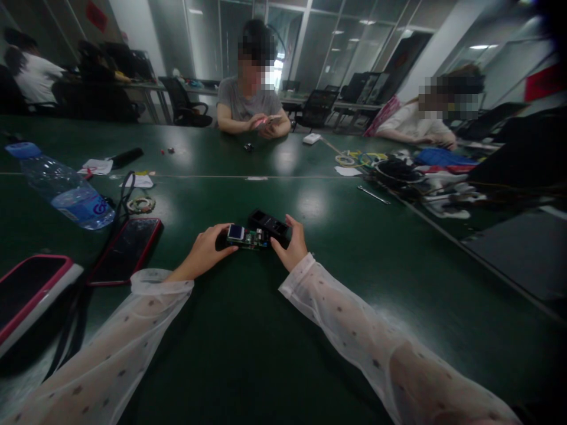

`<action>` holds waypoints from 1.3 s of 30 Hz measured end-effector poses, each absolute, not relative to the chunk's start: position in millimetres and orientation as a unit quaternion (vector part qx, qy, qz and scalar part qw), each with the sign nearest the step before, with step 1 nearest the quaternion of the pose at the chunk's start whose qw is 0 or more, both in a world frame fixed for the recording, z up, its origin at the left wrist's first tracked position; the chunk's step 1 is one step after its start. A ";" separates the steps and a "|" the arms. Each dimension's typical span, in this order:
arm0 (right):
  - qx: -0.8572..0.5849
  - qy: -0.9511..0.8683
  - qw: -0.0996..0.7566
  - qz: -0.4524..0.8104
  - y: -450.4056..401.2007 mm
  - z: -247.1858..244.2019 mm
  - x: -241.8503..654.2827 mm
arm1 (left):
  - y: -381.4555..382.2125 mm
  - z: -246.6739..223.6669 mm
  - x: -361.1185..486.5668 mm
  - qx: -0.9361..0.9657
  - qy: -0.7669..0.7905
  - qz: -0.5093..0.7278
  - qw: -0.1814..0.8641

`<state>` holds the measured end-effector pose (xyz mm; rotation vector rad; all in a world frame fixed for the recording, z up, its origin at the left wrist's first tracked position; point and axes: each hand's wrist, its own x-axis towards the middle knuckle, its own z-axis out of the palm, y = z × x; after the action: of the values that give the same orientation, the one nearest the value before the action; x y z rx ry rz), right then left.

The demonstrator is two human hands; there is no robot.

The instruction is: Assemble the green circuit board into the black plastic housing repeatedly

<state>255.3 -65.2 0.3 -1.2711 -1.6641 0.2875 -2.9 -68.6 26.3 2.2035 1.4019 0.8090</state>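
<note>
A small green circuit board (253, 238) with a little screen on its left end lies in front of me, low over the green table. My left hand (208, 248) is closed on the board's left end, thumb below and fingers above. Just behind the board is a black plastic casing (269, 222) with rectangular openings, tilted and partly covered by the board. My right hand (290, 243) grips the casing's right end between thumb and fingers. Board and casing overlap in the view; whether they touch I cannot tell.
To my left are a red-edged phone (126, 251), another pink-edged device (33, 289), a water bottle (66, 189) and a strap. A wrench (373, 195) and a heap of cables (398, 171) lie to the right. Across the table (212, 354) a person (250, 100) holds a phone.
</note>
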 end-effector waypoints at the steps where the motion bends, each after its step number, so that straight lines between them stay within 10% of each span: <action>1: -0.527 -0.683 0.489 0.130 -64.0 -1.7 256.1 | -68.4 26.0 -3.1 0.789 0.503 0.290 0.202; 21: -0.483 -0.656 0.560 0.152 -67.8 3.3 255.6 | -66.4 23.1 -4.1 0.790 0.496 0.295 0.205; 39: -0.407 -0.773 0.451 0.184 -73.7 9.8 245.7 | -61.4 11.6 -4.8 0.786 0.500 0.310 0.192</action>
<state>245.7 -73.7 9.8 -1.0051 -1.9094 0.4539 -4.8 -61.4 11.6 2.2056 1.4033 0.8718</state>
